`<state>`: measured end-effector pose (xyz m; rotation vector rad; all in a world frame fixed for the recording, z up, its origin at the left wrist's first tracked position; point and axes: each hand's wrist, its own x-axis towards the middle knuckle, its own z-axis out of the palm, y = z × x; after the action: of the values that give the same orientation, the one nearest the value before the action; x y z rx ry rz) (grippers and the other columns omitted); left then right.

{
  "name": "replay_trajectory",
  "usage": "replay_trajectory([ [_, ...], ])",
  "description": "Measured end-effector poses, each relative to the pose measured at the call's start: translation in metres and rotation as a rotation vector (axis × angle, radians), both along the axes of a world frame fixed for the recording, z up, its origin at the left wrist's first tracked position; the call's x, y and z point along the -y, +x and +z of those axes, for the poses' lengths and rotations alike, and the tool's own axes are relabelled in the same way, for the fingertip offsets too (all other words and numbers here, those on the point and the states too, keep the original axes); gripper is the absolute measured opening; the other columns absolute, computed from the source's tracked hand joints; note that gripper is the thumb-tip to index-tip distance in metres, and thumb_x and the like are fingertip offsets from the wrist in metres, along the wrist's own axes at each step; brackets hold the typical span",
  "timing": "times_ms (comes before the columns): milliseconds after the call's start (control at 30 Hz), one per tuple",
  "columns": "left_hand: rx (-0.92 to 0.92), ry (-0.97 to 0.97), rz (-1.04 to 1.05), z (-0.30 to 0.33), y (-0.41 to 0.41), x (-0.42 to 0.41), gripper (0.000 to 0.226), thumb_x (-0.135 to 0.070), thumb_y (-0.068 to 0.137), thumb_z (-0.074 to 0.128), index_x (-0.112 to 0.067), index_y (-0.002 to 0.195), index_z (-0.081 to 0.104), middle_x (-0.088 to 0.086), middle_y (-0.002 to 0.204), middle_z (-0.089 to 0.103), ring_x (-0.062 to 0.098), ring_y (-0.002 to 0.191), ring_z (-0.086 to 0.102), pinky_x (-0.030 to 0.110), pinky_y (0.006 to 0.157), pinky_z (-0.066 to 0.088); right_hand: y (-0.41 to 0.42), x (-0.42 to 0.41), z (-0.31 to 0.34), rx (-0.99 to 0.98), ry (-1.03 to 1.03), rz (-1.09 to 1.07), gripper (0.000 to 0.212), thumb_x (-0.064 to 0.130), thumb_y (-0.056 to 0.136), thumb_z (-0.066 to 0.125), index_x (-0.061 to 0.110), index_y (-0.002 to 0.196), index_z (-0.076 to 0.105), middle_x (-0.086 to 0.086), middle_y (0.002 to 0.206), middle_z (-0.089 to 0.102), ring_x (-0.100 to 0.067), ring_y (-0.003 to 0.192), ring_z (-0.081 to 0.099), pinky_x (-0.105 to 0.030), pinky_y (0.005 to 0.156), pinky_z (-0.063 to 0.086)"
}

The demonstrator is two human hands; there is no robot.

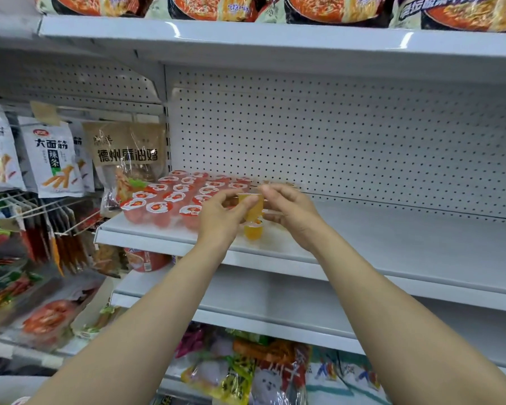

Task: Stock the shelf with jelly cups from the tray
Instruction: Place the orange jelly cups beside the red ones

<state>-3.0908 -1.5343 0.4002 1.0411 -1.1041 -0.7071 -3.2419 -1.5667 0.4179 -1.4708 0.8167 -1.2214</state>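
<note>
Several red jelly cups (174,197) with white-and-red lids stand in rows at the left end of the white shelf (392,238). Both hands reach to the shelf's front, right of those rows. My left hand (222,214) and my right hand (289,211) together pinch an orange jelly cup (253,204) by its rim, held just above the shelf. A second orange jelly cup (253,230) stands on the shelf directly below it. No tray is in view.
The shelf runs on to the right under a white pegboard back wall (333,135). Noodle bowls (319,7) fill the shelf above. Snack bags (50,162) hang on hooks at the left. Packaged goods (240,372) lie on the lower shelves.
</note>
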Motion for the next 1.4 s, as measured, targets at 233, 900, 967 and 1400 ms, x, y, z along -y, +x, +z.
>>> replay_trajectory([
  [233, 0.051, -0.03, -0.069, 0.001, -0.014, 0.002, 0.045, -0.031, 0.083, 0.077, -0.016, 0.123, 0.063, 0.009, 0.096, 0.07, 0.019, 0.087, 0.07, 0.018, 0.065, 0.054, -0.019, -0.003, 0.001, 0.016, 0.012, 0.018, 0.012, 0.019, 0.089, 0.072, 0.01, 0.097, 0.071, -0.008, 0.099, 0.069, -0.02, 0.091, 0.066, -0.042, 0.088, 0.057],
  [900, 1.095, 0.002, 0.173, -0.05, -0.005, 0.009, 0.037, -0.045, 0.1, 0.046, -0.035, 0.133, 0.059, -0.008, 0.148, 0.048, 0.025, 0.15, 0.016, 0.042, 0.116, 0.012, -0.04, 0.007, -0.043, -0.535, -0.002, -0.518, 0.024, 0.028, 0.076, 0.083, 0.023, 0.096, 0.071, 0.007, 0.098, 0.068, -0.018, 0.092, 0.068, -0.037, 0.087, 0.057],
  [967, 1.114, -0.022, 0.187, -0.052, -0.004, 0.01, 0.037, -0.045, 0.1, 0.046, -0.034, 0.133, 0.06, -0.007, 0.147, 0.049, 0.026, 0.149, 0.018, 0.043, 0.115, 0.014, -0.039, 0.007, -0.042, -0.549, 0.002, -0.52, 0.022, 0.027, 0.078, 0.081, 0.025, 0.096, 0.07, 0.006, 0.103, 0.068, -0.018, 0.095, 0.067, -0.036, 0.088, 0.057],
  [1400, 0.924, -0.041, 0.184, -0.022, 0.021, 0.016, 0.052, -0.038, 0.09, 0.066, -0.03, 0.14, 0.052, -0.002, 0.14, 0.057, 0.028, 0.146, 0.024, 0.04, 0.116, 0.02, -0.013, 0.003, 0.009, -0.917, -0.201, -0.652, 0.04, 0.038, 0.081, 0.066, 0.027, 0.12, 0.062, 0.0, 0.126, 0.061, -0.026, 0.11, 0.063, -0.032, 0.086, 0.05],
])
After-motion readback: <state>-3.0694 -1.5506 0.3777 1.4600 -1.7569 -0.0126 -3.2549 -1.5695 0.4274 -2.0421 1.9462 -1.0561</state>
